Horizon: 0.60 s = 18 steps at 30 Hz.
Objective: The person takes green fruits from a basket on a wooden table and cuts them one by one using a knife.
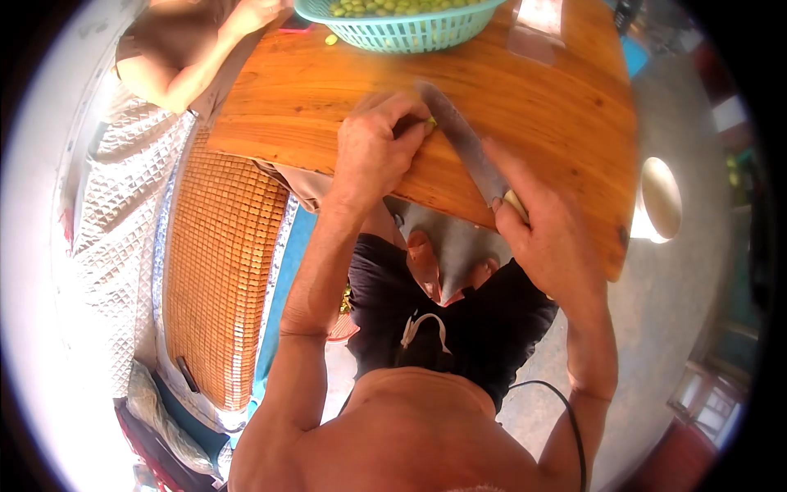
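Note:
My right hand point(545, 225) is closed around the pale handle of a long-bladed knife point(466, 141). The blade slants up and left over the wooden table point(566, 107). Just left of the blade, my left hand point(379, 141) rests at the table's near side with its fingers pinched on a small green fruit point(431, 121). Only a sliver of that fruit shows beyond the fingertips. Beyond both hands stands a turquoise plastic basket point(402, 34) filled with similar green fruits. One loose green fruit point(331, 39) lies on the wood beside the basket.
Another person's arm point(201, 70) is at the table's far left. A seat with a brown beaded mat point(217, 271) stands left of my legs. A white bucket point(658, 201) is on the floor at right. A black cable point(566, 402) runs beside my right arm.

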Motion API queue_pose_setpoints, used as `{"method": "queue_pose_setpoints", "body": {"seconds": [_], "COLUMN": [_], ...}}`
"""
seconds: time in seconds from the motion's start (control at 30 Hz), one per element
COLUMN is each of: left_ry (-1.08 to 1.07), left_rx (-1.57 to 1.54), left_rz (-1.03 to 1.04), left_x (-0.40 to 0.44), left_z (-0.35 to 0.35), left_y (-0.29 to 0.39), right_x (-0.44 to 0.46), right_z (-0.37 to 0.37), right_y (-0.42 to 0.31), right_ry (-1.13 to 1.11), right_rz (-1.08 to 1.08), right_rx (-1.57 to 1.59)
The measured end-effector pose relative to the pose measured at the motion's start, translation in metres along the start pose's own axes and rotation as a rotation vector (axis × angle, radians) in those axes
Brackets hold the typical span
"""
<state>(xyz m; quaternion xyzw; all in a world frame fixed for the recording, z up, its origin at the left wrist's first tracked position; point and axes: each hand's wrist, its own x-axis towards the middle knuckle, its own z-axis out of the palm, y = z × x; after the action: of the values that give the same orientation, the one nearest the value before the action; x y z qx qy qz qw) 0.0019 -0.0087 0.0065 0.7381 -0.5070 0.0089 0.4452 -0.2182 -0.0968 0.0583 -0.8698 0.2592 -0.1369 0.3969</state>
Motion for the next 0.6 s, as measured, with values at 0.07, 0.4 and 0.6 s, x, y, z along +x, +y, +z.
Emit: {"method": "queue_pose_setpoints", "body": {"seconds": [0.07,0.4,0.6], "left_ry": [-0.021,-0.051,-0.041], "left_rx": [0.041,0.043,0.018], "left_rz": [0.014,0.046,0.030], "left_x": [0.000,0.001,0.001], "left_z": [-0.001,-0.005,-0.004], "left_y": [-0.002,-0.001,-0.001], "right_x": [-0.001,0.001,0.003], "right_z": [0.002,0.021,0.026], "right_y": [-0.002,-0.002,-0.006], "right_ry": [0.014,0.123,0.133], "right_rz": [-0.011,-0.177,-0.179], "right_rx": [-0.043,-0.245,-0.261]}}
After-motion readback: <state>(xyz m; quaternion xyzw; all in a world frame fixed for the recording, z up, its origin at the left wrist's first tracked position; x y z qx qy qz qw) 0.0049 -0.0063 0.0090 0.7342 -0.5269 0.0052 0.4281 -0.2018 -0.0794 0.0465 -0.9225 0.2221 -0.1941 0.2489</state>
